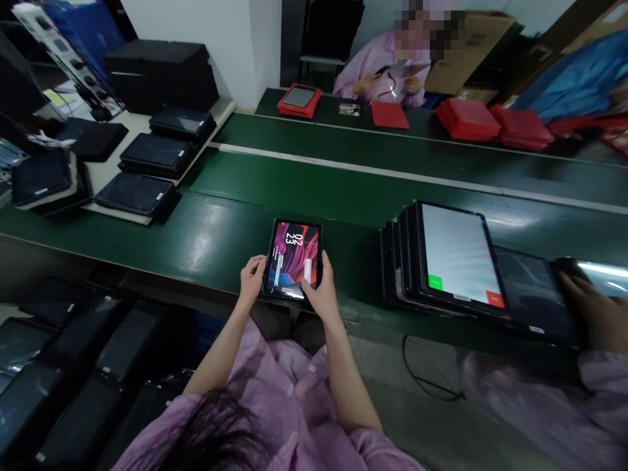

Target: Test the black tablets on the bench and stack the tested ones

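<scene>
A black-framed tablet (293, 261) lies at the front edge of the green bench, its lit screen showing a red and purple picture with the digits 02 23. My left hand (252, 278) has its fingers closed at the tablet's left edge. Around the right edge is my right hand (322, 286), with the thumb over the lower right of the screen. To the right stands a stack of tablets (400, 261), the top one (461, 248) lit white with a green and a red square.
Tablets (156, 156) sit on a pale board at the left, and more (88, 418) lie below the bench. A co-worker's hand (596, 314) holds a tablet at the far right. Opposite, a person (383, 72) sits behind red sleeves (468, 118). A cable (432, 386) hangs below.
</scene>
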Tool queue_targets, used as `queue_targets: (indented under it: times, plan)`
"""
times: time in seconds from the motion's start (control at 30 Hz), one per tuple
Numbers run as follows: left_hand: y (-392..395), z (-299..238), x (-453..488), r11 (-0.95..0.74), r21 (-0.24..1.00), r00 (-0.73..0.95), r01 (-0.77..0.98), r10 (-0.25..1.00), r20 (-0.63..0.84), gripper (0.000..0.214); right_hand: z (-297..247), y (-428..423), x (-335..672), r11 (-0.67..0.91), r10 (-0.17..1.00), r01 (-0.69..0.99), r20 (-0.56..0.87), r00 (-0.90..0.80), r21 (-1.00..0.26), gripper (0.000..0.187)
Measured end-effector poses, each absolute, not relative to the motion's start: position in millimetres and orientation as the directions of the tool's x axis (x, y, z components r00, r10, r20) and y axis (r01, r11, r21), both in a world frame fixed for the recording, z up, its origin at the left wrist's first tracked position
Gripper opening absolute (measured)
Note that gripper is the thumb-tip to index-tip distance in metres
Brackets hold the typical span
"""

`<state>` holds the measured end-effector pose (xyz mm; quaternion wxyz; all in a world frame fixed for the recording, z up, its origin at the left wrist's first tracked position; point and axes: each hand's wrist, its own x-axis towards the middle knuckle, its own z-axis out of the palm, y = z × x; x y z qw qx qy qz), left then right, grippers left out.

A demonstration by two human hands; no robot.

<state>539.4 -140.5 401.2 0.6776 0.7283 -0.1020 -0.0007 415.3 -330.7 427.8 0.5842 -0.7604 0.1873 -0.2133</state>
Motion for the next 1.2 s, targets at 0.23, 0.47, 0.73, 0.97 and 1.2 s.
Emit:
queue_targets:
  times: [0.23,0.47,0.73,0.97,1.2]
  plan:
    - [-141,400,539,-0.041,0.989,0.978,-0.141,-0.158,0.133,0.035,397,-365,407,0.002,-0.755,0.051,0.032,0.655,-0.999,0.068]
    - [-140,401,540,-0.035,0.991,0.978,-0.130,-0.169,0.122,0.035,388,-354,410,-0.122,-0.679,-0.067,0.034,0.734,-0.990,0.065]
    - [-162,420,541,-0.204,0.967,0.971,-0.149,-0.215,0.105,0.097,399,-349,408,-0.193,-0.649,-0.072,0.073,0.757,-0.979,0.062]
    - [-147,432,556,-0.139,0.990,0.953,-0.010,-0.300,-0.033,0.076,394,-349,406,-0.232,-0.653,-0.066,0.105,0.750,-0.971,0.060]
    - [-133,404,562,-0.034,0.994,0.968,0.101,-0.229,-0.106,0.050,393,-349,404,-0.261,-0.651,-0.079,0.115,0.750,-0.962,0.058]
